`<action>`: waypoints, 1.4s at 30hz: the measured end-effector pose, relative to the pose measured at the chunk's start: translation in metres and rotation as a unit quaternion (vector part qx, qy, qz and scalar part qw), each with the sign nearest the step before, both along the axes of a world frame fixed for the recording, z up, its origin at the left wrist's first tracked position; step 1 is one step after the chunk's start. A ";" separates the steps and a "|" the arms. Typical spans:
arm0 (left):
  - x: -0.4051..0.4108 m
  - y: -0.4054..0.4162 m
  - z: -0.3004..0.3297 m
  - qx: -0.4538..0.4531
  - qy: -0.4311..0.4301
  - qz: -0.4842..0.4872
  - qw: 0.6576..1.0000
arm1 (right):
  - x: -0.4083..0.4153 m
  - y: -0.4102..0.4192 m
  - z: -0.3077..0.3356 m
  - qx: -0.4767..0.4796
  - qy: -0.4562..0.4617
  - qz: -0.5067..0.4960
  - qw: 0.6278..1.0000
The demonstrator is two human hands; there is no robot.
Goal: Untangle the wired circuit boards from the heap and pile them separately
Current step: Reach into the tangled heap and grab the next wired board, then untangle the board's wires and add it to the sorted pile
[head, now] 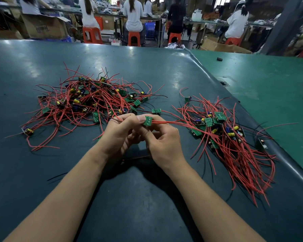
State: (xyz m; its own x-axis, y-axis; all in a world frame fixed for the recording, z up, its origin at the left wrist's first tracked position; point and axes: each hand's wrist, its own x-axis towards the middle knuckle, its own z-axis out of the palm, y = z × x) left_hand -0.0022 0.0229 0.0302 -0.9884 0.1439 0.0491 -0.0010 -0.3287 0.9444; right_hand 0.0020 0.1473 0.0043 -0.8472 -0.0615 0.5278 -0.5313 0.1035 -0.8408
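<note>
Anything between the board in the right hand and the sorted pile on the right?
Nothing visible: the board pinched by the right hand has bare mat before the sorted pile, its red wires already trailing there.

A dark teal table mat (147, 198) carries a tangled heap (87, 102) at ten o'clock, a sorted pile (231, 142) at three o'clock (red wires trailing), and a loose black wire (57, 176) at eight o'clock.

The dark teal table mat (147, 70) looks like smooth, slightly glossy sheet with soft glare patches. The thin red wires (238, 154) have smooth matt plastic-looking sheathing. The small green circuit board (148, 121) looks flat and faintly shiny; yellow capacitor cans (236, 127) glossy
</note>
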 end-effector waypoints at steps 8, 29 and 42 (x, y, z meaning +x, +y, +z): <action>-0.005 -0.005 0.005 -0.035 -0.004 0.158 0.987 | -0.002 0.012 0.013 -0.087 0.007 -0.196 0.977; -0.019 -0.036 -0.024 -0.599 0.064 0.330 0.727 | -0.016 0.033 0.020 -0.414 -0.244 -0.197 0.854; -0.015 -0.033 -0.019 -0.559 0.171 0.444 0.679 | -0.022 0.035 0.015 -0.210 -0.276 -0.171 0.922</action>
State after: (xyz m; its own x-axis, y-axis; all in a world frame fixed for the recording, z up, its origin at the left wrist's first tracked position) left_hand -0.0172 -0.0100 0.0116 -0.6682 -0.3650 0.6483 0.0120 0.8660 0.5000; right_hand -0.0198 0.1821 0.0195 -0.9259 0.3705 -0.0731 -0.0069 -0.2101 -0.9777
